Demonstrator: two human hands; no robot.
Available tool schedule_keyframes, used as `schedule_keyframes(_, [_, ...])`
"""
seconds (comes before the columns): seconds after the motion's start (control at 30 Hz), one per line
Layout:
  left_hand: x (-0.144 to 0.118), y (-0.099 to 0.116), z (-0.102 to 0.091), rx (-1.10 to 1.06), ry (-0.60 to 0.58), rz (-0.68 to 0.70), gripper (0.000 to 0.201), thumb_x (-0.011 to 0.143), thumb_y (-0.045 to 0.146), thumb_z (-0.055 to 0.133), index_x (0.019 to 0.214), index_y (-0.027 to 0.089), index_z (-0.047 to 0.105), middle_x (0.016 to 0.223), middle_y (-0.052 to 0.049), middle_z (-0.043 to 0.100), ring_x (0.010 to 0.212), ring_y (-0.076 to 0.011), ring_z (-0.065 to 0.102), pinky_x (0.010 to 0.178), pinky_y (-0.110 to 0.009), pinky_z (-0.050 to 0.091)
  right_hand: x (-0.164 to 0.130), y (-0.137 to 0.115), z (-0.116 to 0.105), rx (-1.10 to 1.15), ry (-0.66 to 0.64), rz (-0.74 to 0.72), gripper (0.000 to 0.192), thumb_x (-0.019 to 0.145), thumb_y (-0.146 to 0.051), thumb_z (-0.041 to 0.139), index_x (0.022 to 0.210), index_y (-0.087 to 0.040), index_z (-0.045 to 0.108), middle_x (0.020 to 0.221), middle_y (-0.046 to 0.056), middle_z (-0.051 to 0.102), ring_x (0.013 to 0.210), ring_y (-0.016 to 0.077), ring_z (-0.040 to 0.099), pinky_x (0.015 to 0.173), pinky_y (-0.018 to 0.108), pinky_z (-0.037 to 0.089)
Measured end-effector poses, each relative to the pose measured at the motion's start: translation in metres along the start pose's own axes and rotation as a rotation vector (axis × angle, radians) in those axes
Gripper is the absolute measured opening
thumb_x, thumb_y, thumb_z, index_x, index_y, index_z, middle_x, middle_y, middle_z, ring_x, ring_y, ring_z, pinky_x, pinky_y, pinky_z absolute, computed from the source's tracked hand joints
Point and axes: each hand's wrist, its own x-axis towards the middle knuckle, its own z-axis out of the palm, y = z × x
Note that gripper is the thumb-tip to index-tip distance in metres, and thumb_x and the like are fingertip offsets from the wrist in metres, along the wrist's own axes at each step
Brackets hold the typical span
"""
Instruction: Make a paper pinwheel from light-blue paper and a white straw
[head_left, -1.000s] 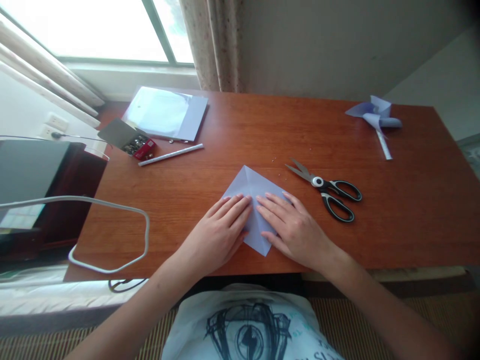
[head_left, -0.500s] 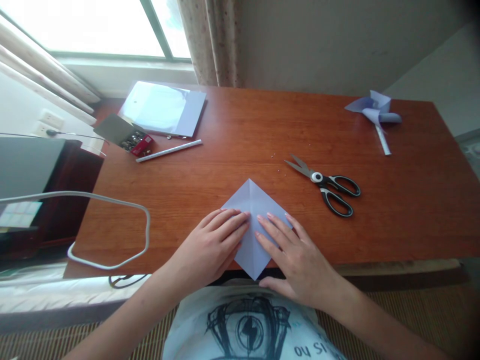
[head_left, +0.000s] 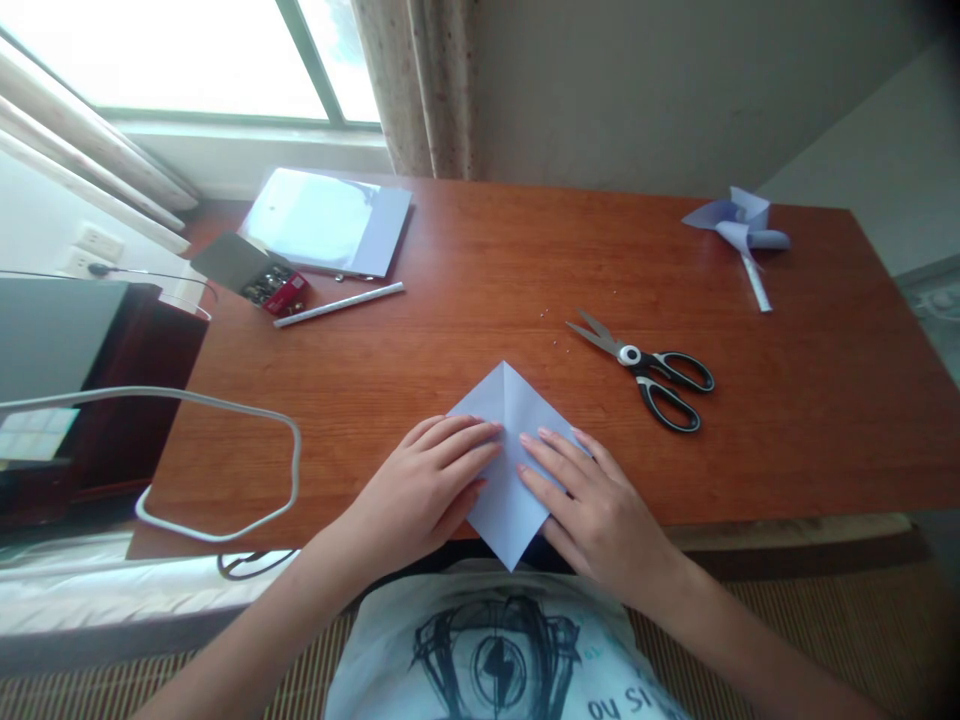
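A pale blue sheet of paper (head_left: 504, 440), turned so it sits as a diamond with a crease running down its middle, lies at the near edge of the brown wooden table (head_left: 465, 250), its lowest corner poking out just past the table's edge toward the person's printed white shirt (head_left: 487, 650). The left hand (head_left: 424, 490) lies flat on the left half of the paper, fingers straight and close together, pointing toward the centre crease. The right hand (head_left: 592, 500) mirrors it on the right half, palm down, fingers spread a little, their tips close to the crease. Neither hand grips anything; both simply press the sheet against the table, and the fingertips of the two hands nearly meet over the fold. To the right of the paper, apart from it, lie black-handled scissors (head_left: 649, 368) with blades partly open, pointing left. Farther off at the far right corner rests a pale blue paper pinwheel (head_left: 739, 228) on a white stick. Toward the far left sit a clear plastic folder (head_left: 326, 220), a small open box of metal clips (head_left: 262, 278) and a thin white rod (head_left: 339, 304) lying just beside the box. A white cable (head_left: 225, 405) loops off the table's left side.
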Motion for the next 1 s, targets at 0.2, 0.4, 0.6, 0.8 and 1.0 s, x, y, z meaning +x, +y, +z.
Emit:
schedule_keyframes(0.2, [0.011, -0.002, -0.012, -0.260, 0.084, -0.114, 0.039, 0.102, 0.031, 0.053, 0.138, 0.018, 0.058, 0.137, -0.012, 0.068, 0.127, -0.0255, 0.061, 0.108, -0.041, 0.049, 0.009, 0.025, -0.005, 0.185, 0.214, 0.041, 0.020, 0.098, -0.014, 0.056, 0.112, -0.018, 0.071, 0.122, 0.010, 0.077, 0.121, 0.0275, 0.069, 0.106, 0.047, 0.053])
schedule_keyframes(0.4, [0.020, -0.002, -0.016, -0.445, 0.244, -0.305, 0.038, 0.103, 0.032, 0.050, 0.137, 0.018, 0.056, 0.130, -0.012, 0.072, 0.114, -0.0225, 0.070, 0.097, -0.034, 0.058, 0.031, 0.035, -0.012, 0.344, 0.300, 0.393, 0.019, 0.098, -0.029, 0.059, 0.111, -0.021, 0.071, 0.097, 0.008, 0.081, 0.085, 0.0239, 0.077, 0.077, 0.036, 0.062])
schedule_keyframes(0.6, [0.028, 0.011, -0.010, 0.025, 0.343, -0.323, 0.047, 0.099, 0.023, 0.052, 0.145, 0.015, 0.048, 0.142, -0.016, 0.062, 0.126, -0.0276, 0.063, 0.105, -0.043, 0.054, 0.057, 0.035, -0.016, 0.291, 0.238, 0.477, 0.032, 0.096, -0.032, 0.058, 0.125, -0.021, 0.067, 0.099, 0.008, 0.080, 0.083, 0.0256, 0.076, 0.077, 0.038, 0.060])
schedule_keyframes(0.8, [0.031, 0.052, 0.001, 0.334, 0.206, -0.166, 0.054, 0.097, 0.026, 0.054, 0.147, 0.005, 0.048, 0.159, -0.022, 0.045, 0.147, -0.0372, 0.042, 0.121, -0.051, 0.036, 0.068, 0.034, -0.016, 0.190, 0.136, 0.468, 0.033, 0.095, -0.030, 0.056, 0.124, -0.018, 0.068, 0.109, 0.013, 0.080, 0.093, 0.0321, 0.077, 0.085, 0.045, 0.060])
schedule_keyframes(1.0, [0.042, 0.053, 0.027, 0.310, 0.089, -0.250, 0.066, 0.101, 0.046, 0.049, 0.153, 0.007, 0.043, 0.162, -0.022, 0.041, 0.150, -0.0407, 0.037, 0.123, -0.057, 0.029, 0.072, 0.043, -0.018, 0.143, 0.176, 0.439, 0.026, 0.094, -0.026, 0.058, 0.115, -0.019, 0.070, 0.102, 0.010, 0.079, 0.092, 0.0298, 0.075, 0.083, 0.043, 0.059])
